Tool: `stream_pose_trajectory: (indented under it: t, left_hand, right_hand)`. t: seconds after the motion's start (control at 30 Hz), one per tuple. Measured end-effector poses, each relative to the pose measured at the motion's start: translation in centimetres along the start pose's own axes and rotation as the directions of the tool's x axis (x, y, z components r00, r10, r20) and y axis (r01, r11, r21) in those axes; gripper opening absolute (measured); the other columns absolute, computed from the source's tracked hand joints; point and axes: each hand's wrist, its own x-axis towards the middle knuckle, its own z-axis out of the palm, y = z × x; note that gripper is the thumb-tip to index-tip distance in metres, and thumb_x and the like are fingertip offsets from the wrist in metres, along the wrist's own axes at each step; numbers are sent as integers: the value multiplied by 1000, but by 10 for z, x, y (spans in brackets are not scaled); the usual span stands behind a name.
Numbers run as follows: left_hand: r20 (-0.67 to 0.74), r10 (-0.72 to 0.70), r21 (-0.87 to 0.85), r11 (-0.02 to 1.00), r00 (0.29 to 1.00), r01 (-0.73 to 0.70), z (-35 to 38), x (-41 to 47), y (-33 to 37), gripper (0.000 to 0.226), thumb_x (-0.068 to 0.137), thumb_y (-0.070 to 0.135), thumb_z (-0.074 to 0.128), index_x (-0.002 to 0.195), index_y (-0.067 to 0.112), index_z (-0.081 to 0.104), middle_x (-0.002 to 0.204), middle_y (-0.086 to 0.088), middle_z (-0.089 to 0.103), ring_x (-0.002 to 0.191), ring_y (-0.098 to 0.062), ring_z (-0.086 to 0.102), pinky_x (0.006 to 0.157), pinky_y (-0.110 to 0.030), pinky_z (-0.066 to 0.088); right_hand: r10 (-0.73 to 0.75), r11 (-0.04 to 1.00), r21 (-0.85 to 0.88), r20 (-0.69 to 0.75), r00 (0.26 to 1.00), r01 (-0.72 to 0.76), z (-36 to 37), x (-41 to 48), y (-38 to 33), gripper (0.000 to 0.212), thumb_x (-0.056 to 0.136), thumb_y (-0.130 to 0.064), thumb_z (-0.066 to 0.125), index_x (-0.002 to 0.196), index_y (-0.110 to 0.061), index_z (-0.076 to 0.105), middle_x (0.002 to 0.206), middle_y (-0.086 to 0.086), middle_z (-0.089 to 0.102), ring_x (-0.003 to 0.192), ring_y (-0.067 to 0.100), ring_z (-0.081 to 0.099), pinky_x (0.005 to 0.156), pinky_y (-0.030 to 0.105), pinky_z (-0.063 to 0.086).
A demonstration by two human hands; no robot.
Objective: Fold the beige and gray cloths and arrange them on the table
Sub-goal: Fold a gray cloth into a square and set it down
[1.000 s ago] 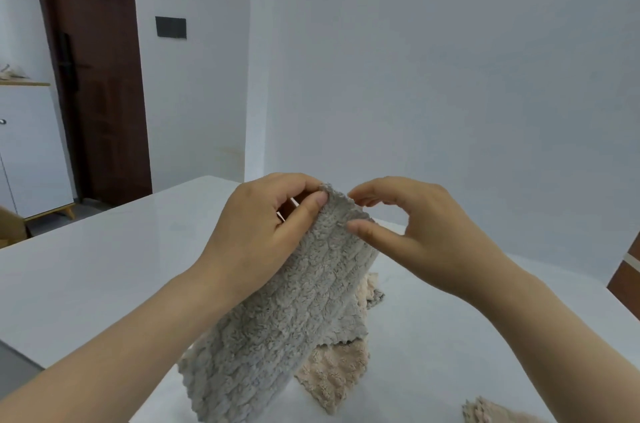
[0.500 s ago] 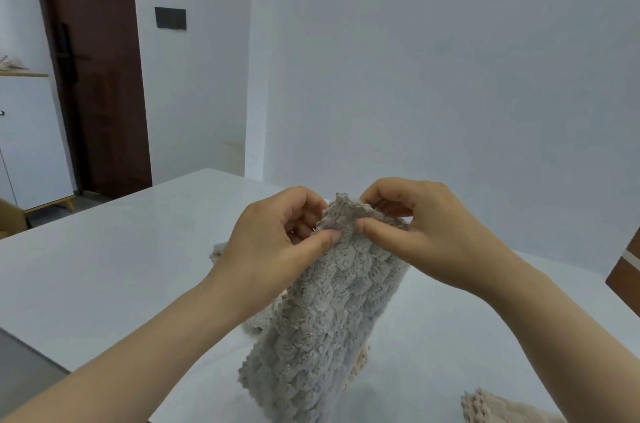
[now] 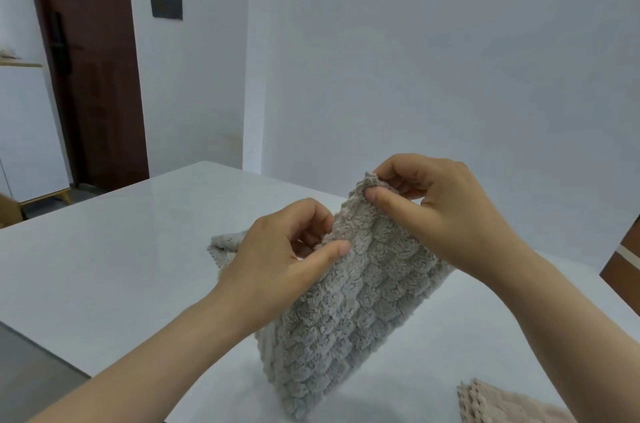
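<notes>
Fluffy gray textured cloth hung over the glossy white table, spread wider than a moment before, right hand pinched its top corner, left hand had slid lower, pinched its edge.

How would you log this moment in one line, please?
left hand pinches gray cloth | right hand pinches its top corner | beige cloth lies on table
</notes>
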Motion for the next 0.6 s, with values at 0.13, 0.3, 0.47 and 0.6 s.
stream_pose_trajectory:
  t: [0.13,0.3,0.47,0.6]
  left_hand:
    - [21,-3,16,1000,1000,3,3,-4,-6,16,80,28,74,75,21,60,63,10,56,58,-2,49,57,-16,41]
    - [33,-2,59,998,999,0,1,-11,-16,16,81,33,70,77,20,61,69,6,59,63,-5,53,60,-18,44]
    - [43,-25,106,994,999,20,2,-18,-29,24,81,32,72,66,20,57,60,11,49,57,-3,44,57,-15,35]
    - [55,-63,103,993,996,57,1,-24,-35,31,79,31,73,54,27,56,55,12,49,53,-2,42,54,-13,33]
  right_hand:
    - [21,1000,-7,-13,1000,-21,-1,0,2,9,87,-23,67,79,-20,66,69,-2,67,69,18,63,68,44,52]
    - [47,998,-29,-26,999,-48,-2,-2,3,10,87,-23,67,78,-19,66,68,1,66,68,19,62,66,40,51]
    - [71,997,-31,-65,995,-73,-6,-1,6,11,88,-23,66,78,-19,66,66,2,63,62,17,56,59,28,43]
    - [91,995,-44,-71,993,-95,-6,-3,9,11,88,-23,66,78,-19,66,64,1,60,56,10,49,54,20,37]
